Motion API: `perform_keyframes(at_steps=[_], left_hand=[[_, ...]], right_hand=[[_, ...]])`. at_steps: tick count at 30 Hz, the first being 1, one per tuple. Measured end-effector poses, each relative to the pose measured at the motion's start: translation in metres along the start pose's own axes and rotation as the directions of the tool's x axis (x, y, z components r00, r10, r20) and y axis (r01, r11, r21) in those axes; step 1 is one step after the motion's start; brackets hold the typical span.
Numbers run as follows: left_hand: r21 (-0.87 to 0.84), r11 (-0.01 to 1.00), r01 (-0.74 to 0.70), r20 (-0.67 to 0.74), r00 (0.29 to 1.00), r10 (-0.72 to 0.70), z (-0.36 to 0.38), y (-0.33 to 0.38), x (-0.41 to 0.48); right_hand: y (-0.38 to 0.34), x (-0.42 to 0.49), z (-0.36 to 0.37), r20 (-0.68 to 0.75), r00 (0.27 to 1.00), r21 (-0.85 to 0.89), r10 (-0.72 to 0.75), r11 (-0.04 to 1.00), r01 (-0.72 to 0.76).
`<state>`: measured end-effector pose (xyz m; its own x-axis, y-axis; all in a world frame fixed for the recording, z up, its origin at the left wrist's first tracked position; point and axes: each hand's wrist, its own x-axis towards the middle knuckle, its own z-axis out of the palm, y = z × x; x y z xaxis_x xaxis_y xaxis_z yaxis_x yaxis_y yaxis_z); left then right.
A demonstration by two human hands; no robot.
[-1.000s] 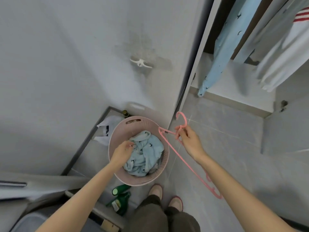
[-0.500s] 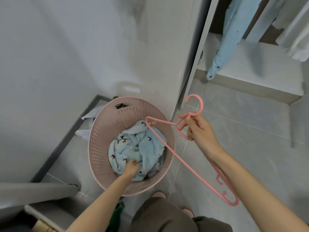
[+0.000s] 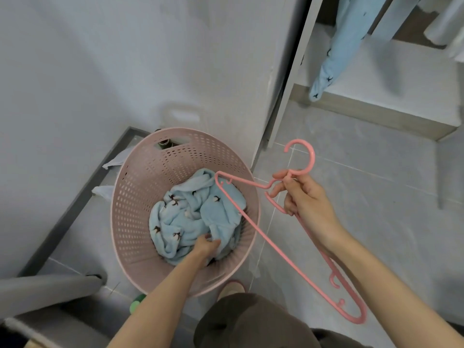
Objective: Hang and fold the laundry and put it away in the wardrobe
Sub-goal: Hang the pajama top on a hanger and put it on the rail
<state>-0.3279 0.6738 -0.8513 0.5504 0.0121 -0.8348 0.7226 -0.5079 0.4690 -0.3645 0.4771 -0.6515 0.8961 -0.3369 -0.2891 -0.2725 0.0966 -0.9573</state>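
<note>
A pink perforated laundry basket [image 3: 130, 197] stands on the floor by the wall. Inside lies a crumpled light-blue garment [image 3: 180, 214] with small dark prints. My left hand [image 3: 206, 247] reaches into the basket and grips the garment's near edge. My right hand [image 3: 306, 199] holds a pink plastic hanger [image 3: 263, 242] near its neck, to the right of the basket, with the hook pointing up and one arm over the basket. The open wardrobe [image 3: 376, 114] is at upper right, with a matching light-blue garment [image 3: 336, 43] hanging in it.
A white wall fills the left and a white wardrobe door edge [image 3: 288, 71] rises behind the basket. A grey ledge [image 3: 75, 197] runs along the wall. A green bottle [image 3: 136, 301] stands by my feet. A grey padded object [image 3: 47, 290] lies at lower left.
The view has dropped closer to the basket. My left hand went from the basket's far side to the garment's near edge and took hold. The hanger stayed in my right hand.
</note>
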Motion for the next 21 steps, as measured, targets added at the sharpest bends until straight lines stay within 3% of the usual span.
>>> perform_keyframes(at_steps=[3,5,8,14,18,21], left_hand=[[-0.021,0.994,-0.103,-0.034,0.994,0.102,0.004,0.009,-0.002],[-0.17,0.973,-0.157,0.03,0.986,0.164,0.0,0.021,-0.014],[-0.404,0.902,-0.15,0.14,0.965,0.223,-0.016,0.039,-0.034],[-0.574,0.805,-0.15,0.199,0.928,0.315,-0.066,0.074,-0.088],[-0.626,0.742,-0.24,0.235,0.849,0.473,-0.094,0.104,-0.144],[-0.674,0.653,-0.347,0.178,0.781,0.599,-0.109,0.136,-0.195]], right_hand=[[0.0,-0.002,-0.002,-0.008,1.0,-0.014,-0.003,1.0,0.002],[-0.002,-0.007,-0.003,-0.008,1.0,-0.024,-0.006,1.0,0.006],[-0.011,-0.015,-0.005,-0.011,0.999,-0.022,-0.033,0.999,0.032],[-0.05,-0.038,-0.003,-0.028,0.99,-0.05,-0.137,0.989,0.136],[-0.09,-0.063,0.004,-0.001,0.975,-0.107,-0.221,0.97,0.219],[-0.121,-0.088,0.014,0.01,0.958,-0.112,-0.287,0.952,0.286]])
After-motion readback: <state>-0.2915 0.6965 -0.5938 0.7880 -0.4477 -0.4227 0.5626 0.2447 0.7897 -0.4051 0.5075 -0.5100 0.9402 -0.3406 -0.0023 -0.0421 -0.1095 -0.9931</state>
